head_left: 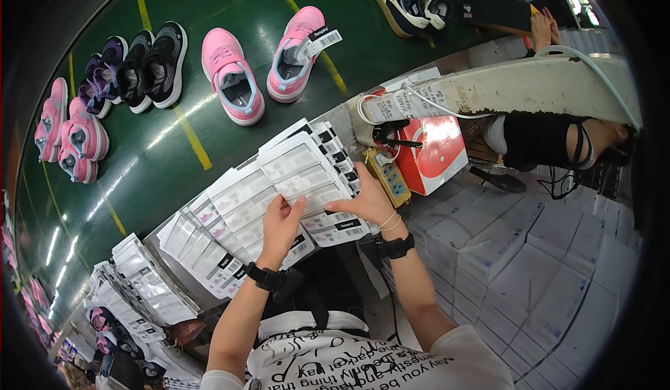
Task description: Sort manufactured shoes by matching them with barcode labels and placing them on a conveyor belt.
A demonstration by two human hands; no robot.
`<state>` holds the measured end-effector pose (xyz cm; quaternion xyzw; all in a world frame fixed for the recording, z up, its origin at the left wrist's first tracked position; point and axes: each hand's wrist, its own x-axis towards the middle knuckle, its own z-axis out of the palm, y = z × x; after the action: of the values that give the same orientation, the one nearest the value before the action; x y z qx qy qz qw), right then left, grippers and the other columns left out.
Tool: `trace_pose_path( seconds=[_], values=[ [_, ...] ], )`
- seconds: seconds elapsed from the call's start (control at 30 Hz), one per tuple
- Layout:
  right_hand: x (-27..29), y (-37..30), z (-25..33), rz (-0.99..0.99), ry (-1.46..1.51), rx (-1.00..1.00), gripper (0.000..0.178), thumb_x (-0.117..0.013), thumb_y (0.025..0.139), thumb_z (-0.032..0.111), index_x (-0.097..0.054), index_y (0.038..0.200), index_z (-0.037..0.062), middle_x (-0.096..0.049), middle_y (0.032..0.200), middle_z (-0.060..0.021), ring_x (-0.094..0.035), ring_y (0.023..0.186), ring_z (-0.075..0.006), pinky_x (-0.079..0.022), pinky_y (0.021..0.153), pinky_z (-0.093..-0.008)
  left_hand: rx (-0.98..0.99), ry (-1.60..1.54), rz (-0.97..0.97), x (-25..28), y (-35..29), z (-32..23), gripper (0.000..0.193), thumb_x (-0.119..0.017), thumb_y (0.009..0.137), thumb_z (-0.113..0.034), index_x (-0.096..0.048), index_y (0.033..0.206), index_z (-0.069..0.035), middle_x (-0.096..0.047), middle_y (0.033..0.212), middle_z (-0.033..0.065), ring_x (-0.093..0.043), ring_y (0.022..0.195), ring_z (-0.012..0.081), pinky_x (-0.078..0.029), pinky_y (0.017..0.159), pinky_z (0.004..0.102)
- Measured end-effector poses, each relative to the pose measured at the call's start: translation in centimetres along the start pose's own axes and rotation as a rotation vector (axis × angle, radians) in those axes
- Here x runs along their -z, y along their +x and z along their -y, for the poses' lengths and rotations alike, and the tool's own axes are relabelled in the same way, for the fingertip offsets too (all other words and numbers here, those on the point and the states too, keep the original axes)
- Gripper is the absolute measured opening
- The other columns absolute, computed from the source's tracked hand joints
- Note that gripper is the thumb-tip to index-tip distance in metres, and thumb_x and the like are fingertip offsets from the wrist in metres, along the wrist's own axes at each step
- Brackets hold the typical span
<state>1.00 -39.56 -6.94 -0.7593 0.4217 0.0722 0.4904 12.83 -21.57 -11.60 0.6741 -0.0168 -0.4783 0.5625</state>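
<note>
Several stacks of white printed shoe labels lie side by side along the near edge of the green conveyor belt. Over the middle of them is my left hand, fingers loosely curled and thumb apart, with nothing visible in it. My right hand touches the right-hand end of the labels, its thumb spread from its fingers. Beyond the labels, on the belt, stand a pink shoe and another pink shoe with a hang tag sticking up from it.
Black shoes, purple-black shoes and more pink shoes stand leftward on the green belt. Navy shoes are at the far side. Rightward are a power strip, a red shoebox, stacked white boxes and another person.
</note>
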Motion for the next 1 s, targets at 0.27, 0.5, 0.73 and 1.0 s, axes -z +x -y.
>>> trace_pose_path(
  seconds=[0.27, 0.5, 0.73, 1.0],
  values=[
    [-0.7, -0.1, -1.2, -0.172, -0.262, 0.253, 0.094, -0.091, 0.057, 0.040, -0.045, 0.128, -0.0016, -0.056, 0.117, -0.0208, -0.053, 0.112, -0.0357, -0.042, 0.097, -0.0427, -0.070, 0.239, -0.011, 0.0, 0.6, 1.7, 0.043, -0.070, 0.087, -0.024, -0.058, 0.113, 0.007, -0.063, 0.112, 0.0169, -0.064, 0.091, 0.0180, -0.051, 0.080, 0.0288],
    [-0.6, -0.7, 1.2, -0.085, 0.042, 0.018, 0.100, -0.088, 0.056, 0.043, -0.040, 0.127, -0.0084, -0.054, 0.120, -0.0271, -0.053, 0.110, -0.0418, -0.045, 0.096, -0.0451, 0.020, 0.058, 0.039, 0.1, -0.2, -0.4, 0.043, -0.071, 0.086, -0.023, -0.058, 0.114, 0.006, -0.064, 0.110, 0.0158, -0.060, 0.099, 0.0176, -0.050, 0.080, 0.0309],
    [-1.4, -4.2, 4.4, -0.249, -0.458, 0.345, 0.073, -0.082, 0.064, 0.026, -0.047, 0.120, -0.0048, -0.061, 0.110, -0.0194, -0.058, 0.105, -0.0396, -0.047, 0.093, -0.0432, 0.133, -0.238, 0.090, 1.5, -1.3, -0.7, 0.048, -0.068, 0.090, -0.019, -0.048, 0.128, 0.002, -0.057, 0.121, 0.0091, -0.055, 0.107, 0.0147, -0.046, 0.090, 0.0305],
    [4.3, -12.9, 3.0, -0.046, 0.499, 0.109, 0.060, -0.084, 0.069, 0.013, -0.055, 0.120, -0.0020, -0.066, 0.112, -0.0110, -0.063, 0.100, -0.0159, -0.051, 0.086, -0.0311, -0.240, -0.252, 0.376, -1.6, -6.6, -3.4, 0.080, -0.081, 0.079, -0.024, -0.027, 0.134, -0.001, -0.049, 0.127, 0.0147, -0.054, 0.116, 0.0229, -0.047, 0.097, 0.0371]
  ],
)
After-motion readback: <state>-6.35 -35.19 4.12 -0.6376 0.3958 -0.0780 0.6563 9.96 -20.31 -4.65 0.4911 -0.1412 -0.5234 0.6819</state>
